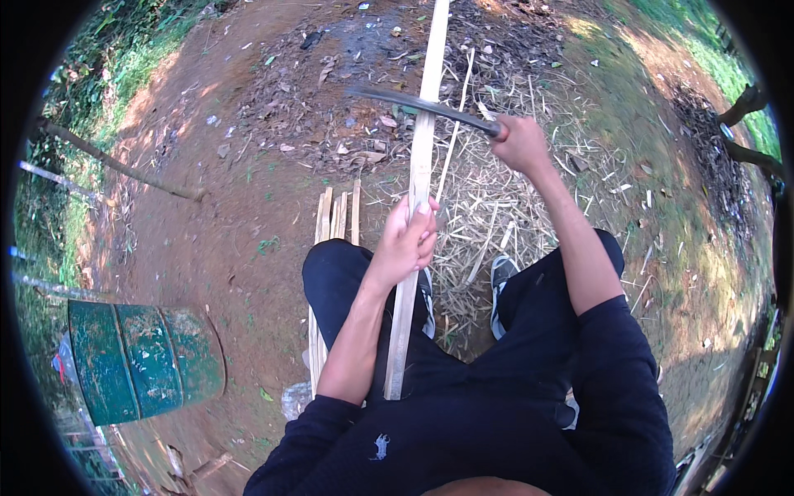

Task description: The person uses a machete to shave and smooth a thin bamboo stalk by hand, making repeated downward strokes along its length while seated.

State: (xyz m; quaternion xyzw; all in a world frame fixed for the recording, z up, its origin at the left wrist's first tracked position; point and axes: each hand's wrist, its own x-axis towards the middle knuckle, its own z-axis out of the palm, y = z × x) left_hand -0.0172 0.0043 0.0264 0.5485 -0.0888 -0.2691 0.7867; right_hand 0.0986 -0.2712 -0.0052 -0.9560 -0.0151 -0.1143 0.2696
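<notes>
My left hand [404, 245] is wrapped round a long, pale wooden strip [400, 335]. The strip runs from my lap up and away past the top edge of the view. In my right hand [523, 145] is the handle of a machete [451, 112], its dark, slightly curved blade pointing left. The blade lies across the strip, well beyond my left hand; its tip is blurred. Whether the edge touches the wood I cannot tell. A thin sliver [456, 124] stretches close beside the strip's right side.
Pale shavings [480, 223] litter the ground around my shoes. Several cut strips [335, 215] lie beside my left knee. A green metal drum [149, 360] lies at the left. Bare branches [124, 161] stand at the far left; dry leaves [289, 116] cover the ground ahead.
</notes>
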